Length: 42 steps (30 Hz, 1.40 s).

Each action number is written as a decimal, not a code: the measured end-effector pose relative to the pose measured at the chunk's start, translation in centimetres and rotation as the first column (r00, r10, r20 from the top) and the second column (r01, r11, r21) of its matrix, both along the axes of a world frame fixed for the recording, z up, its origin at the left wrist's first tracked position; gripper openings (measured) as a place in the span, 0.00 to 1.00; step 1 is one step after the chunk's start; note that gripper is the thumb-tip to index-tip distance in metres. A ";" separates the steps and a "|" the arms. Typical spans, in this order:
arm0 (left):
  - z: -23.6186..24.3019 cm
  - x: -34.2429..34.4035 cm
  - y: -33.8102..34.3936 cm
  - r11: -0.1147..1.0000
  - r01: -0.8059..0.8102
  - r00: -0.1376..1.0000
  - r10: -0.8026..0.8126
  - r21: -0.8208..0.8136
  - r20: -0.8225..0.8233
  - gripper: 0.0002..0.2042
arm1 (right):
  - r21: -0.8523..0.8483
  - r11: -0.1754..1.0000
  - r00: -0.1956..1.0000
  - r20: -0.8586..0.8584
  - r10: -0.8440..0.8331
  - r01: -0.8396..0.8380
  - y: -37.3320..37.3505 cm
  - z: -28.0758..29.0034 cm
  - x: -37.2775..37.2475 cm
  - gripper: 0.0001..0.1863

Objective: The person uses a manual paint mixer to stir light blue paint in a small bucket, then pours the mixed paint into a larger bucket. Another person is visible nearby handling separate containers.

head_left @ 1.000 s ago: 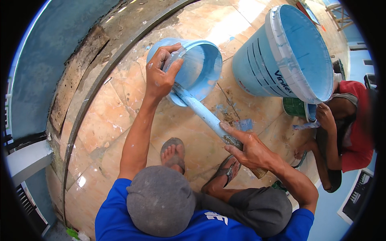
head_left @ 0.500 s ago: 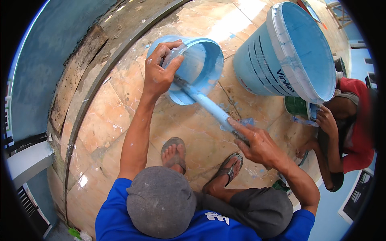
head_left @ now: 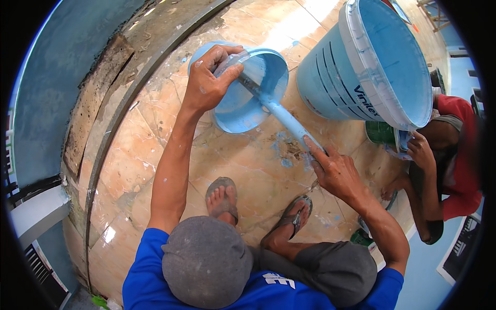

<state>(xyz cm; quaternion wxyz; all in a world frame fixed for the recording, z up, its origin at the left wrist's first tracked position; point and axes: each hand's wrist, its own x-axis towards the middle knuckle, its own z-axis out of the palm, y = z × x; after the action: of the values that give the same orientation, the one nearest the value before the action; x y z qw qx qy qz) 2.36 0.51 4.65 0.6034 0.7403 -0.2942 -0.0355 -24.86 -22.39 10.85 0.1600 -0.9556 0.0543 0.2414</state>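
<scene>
My left hand [head_left: 207, 82] is closed on a clear plastic piece [head_left: 228, 63], held over a small light-blue bucket [head_left: 235, 120]. Whether this piece is a cup or a sheet, I cannot tell. Fingers wrapped, my right hand [head_left: 336, 173] grips the near end of a long stick [head_left: 289, 121] coated in light-blue paint. The stick slants up and left, and its darker far part reaches over the bucket beside the clear plastic. Blue paint coats the bucket's inner wall. White-blue specks dot my left fingers.
A large blue bucket [head_left: 330, 77] with a white rim stands at the right. Beyond it another person in a red top [head_left: 460, 170] crouches by a green can [head_left: 380, 133]. Blue paint smears [head_left: 285, 150] mark the tiled floor. A raised curb [head_left: 111, 132] curves along the left.
My right hand has moved slightly right and up, taking the stick along. The left hand has shifted slightly right and up with the plastic.
</scene>
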 end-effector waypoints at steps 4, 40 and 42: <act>0.5 -0.2 -0.3 1.000 0.020 1.000 -0.020 0.010 -0.015 0.10 | 0.235 0.970 0.985 0.173 0.025 -0.065 0.1 -0.8 -1.5 0.38; -1.1 -1.3 0.9 0.989 -0.051 0.997 0.059 -0.138 0.058 0.09 | 0.118 0.989 0.996 -0.006 -0.089 0.089 -0.9 6.0 -6.2 0.38; -0.9 -1.6 0.3 0.992 -0.063 0.997 0.068 -0.106 0.045 0.10 | 0.235 0.965 0.993 -0.043 -0.107 0.115 -0.5 7.1 -6.6 0.37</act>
<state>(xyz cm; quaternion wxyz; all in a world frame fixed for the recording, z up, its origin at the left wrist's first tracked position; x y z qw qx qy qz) 0.80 0.80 3.80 0.6348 0.7177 -0.2857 0.0175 -31.44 -22.85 17.98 0.2856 -0.9213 0.0809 0.2511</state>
